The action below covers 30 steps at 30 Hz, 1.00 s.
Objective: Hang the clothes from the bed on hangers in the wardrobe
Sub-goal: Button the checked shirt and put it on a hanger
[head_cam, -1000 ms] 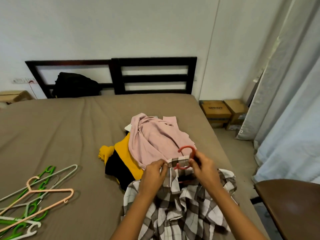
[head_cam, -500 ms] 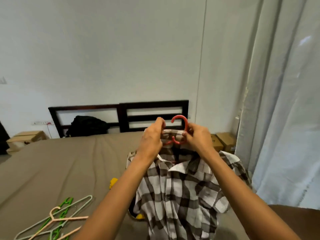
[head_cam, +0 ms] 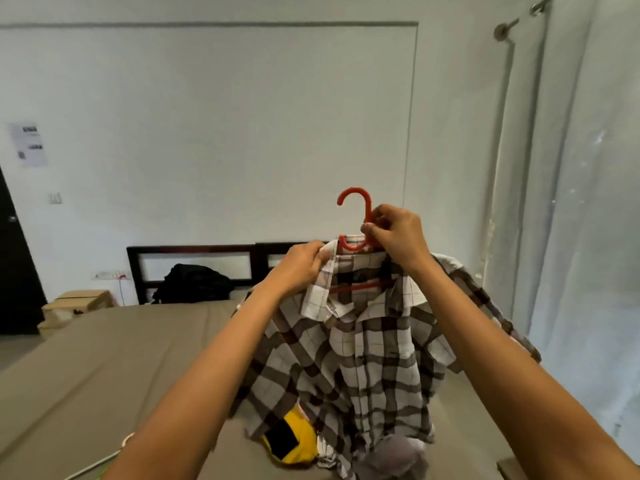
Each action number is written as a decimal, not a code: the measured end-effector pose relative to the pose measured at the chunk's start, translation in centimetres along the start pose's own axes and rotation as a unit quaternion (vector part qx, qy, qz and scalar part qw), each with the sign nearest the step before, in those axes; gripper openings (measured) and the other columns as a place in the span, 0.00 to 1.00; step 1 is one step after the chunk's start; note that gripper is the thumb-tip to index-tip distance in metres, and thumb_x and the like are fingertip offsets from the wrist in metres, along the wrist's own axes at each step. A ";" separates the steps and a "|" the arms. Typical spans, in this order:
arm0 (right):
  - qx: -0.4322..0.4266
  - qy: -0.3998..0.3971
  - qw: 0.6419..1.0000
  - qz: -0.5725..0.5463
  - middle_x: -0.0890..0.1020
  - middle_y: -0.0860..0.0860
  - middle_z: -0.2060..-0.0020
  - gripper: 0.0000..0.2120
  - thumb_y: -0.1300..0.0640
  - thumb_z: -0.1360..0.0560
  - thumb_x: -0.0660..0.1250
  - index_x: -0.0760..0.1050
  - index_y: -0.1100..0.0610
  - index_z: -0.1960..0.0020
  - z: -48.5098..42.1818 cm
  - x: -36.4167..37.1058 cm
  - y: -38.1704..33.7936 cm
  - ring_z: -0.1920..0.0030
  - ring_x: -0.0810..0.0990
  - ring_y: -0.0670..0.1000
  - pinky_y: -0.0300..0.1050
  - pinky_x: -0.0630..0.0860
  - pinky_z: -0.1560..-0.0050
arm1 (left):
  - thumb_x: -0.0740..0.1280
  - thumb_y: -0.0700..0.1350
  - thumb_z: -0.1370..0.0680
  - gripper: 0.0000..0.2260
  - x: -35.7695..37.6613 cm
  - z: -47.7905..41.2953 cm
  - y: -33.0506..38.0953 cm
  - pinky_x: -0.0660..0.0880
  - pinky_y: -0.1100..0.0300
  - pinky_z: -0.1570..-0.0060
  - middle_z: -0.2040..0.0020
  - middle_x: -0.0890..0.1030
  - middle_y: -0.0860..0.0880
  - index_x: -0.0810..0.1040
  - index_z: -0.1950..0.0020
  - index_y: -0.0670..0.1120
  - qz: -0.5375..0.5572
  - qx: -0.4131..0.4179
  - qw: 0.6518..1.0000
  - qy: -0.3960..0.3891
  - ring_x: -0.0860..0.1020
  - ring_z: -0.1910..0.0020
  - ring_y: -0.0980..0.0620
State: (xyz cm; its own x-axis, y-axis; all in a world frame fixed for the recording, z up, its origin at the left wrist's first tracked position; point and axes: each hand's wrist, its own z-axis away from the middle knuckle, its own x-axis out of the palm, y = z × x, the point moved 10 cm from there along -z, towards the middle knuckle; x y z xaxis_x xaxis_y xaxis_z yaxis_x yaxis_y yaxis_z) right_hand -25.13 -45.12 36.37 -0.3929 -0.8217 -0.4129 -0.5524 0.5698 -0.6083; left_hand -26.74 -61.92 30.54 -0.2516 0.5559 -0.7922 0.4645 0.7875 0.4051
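At the far left stands a dark door (head_cam: 14,254). On the white wall next to it there is a sheet of paper (head_cam: 29,144), and lower down a small switch (head_cam: 54,198). A cardboard box (head_cam: 81,301) sits on the floor by the corner of the bed (head_cam: 104,358). The bed has a plain brown cover. At its far end is a dark headboard (head_cam: 194,250), and a black bag (head_cam: 194,284) leans against it.

In the middle, the person holds both arms out over the bed. The left hand (head_cam: 301,263) pinches the left side of the collar of a checked shirt (head_cam: 363,358), with its fingers curled on the cloth. The shirt is white with brown and grey squares. It is on a red hanger (head_cam: 367,209) and is held up in the air above the bed, in front of the headboard. One red arm of the hanger shows inside the open neck. The red hook sticks up above the collar. The right hand (head_cam: 394,233) grips the hanger's neck just under the hook, with its fingers wrapped round it.

The shirt hangs down in front of a small pile on the bed. A yellow and black top (head_cam: 294,434) peeks out under the hem, and a soft greyish cloth (head_cam: 394,455) lies just beside it. I cannot tell if the hem touches them.

On the right, a long pale curtain (head_cam: 581,202) hangs down to the floor.
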 end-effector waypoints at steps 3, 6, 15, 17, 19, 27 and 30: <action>0.020 0.016 0.950 0.310 0.75 0.55 0.43 0.27 0.47 0.30 0.73 0.69 0.56 0.36 -0.2 -1.7 0.9 0.43 0.74 0.59 0.47 0.72 0.46 | 0.57 0.44 0.18 0.10 -2.4 0.1 0.3 0.67 0.57 0.61 0.53 0.79 0.38 0.73 0.46 0.39 -0.019 -0.008 0.997 0.075 0.75 0.58 0.45; 0.177 -0.083 0.912 0.360 0.76 0.59 0.44 0.18 0.56 0.27 0.69 0.69 0.61 0.41 1.4 -1.9 5.4 0.46 0.77 0.62 0.53 0.75 0.49 | 0.58 0.43 0.18 0.09 -4.6 0.4 0.9 0.70 0.55 0.62 0.54 0.79 0.39 0.73 0.46 0.38 -0.031 0.007 0.991 0.128 0.77 0.58 0.44; 0.150 0.064 0.982 -0.098 0.79 0.57 0.58 0.08 0.57 0.29 0.68 0.74 0.60 0.53 -1.6 -5.5 2.7 0.61 0.77 0.53 0.45 0.75 0.61 | 0.62 0.44 0.21 0.08 -6.5 0.5 4.7 0.76 0.51 0.58 0.56 0.81 0.41 0.75 0.47 0.40 -0.090 0.136 0.975 0.150 0.79 0.58 0.43; 0.150 -0.132 0.974 -0.107 0.80 0.57 0.57 0.09 0.56 0.26 0.68 0.75 0.59 0.48 -1.2 -1.8 1.7 0.61 0.79 0.51 0.44 0.78 0.59 | 0.62 0.44 0.21 0.08 -7.7 0.3 4.4 0.73 0.54 0.60 0.56 0.81 0.40 0.76 0.48 0.39 -0.078 0.117 0.974 0.175 0.78 0.58 0.42; 0.107 -0.166 0.980 -0.001 0.80 0.54 0.52 0.13 0.55 0.25 0.68 0.75 0.56 0.41 -1.4 -2.0 1.4 0.54 0.79 0.51 0.44 0.77 0.52 | 0.62 0.44 0.21 0.09 -8.8 0.0 3.8 0.69 0.57 0.61 0.56 0.81 0.39 0.76 0.49 0.39 -0.068 0.095 0.975 0.186 0.78 0.58 0.42; -0.035 -0.094 0.995 0.003 0.81 0.50 0.56 0.11 0.59 0.29 0.73 0.78 0.58 0.48 -1.3 -2.9 -1.1 0.56 0.81 0.48 0.36 0.79 0.57 | 0.62 0.43 0.20 0.09 -11.7 -0.6 2.9 0.66 0.61 0.60 0.54 0.81 0.41 0.78 0.47 0.39 -0.029 0.052 0.979 0.197 0.74 0.60 0.50; -0.092 -0.049 0.993 -0.057 0.81 0.51 0.57 0.09 0.59 0.27 0.71 0.77 0.58 0.48 -1.3 -3.9 -2.8 0.57 0.81 0.48 0.39 0.79 0.54 | 0.62 0.43 0.20 0.09 -13.1 -0.7 2.9 0.66 0.61 0.60 0.55 0.80 0.42 0.78 0.46 0.39 -0.034 0.055 0.976 0.206 0.73 0.59 0.51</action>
State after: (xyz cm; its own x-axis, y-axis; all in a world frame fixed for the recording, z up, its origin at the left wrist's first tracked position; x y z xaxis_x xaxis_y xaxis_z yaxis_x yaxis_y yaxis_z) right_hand -23.03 -43.45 40.58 -0.2524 -0.8728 -0.4178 -0.7182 0.4583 -0.5236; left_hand -22.66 -66.72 42.45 -0.5942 0.5815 -0.5557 0.5183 0.8051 0.2884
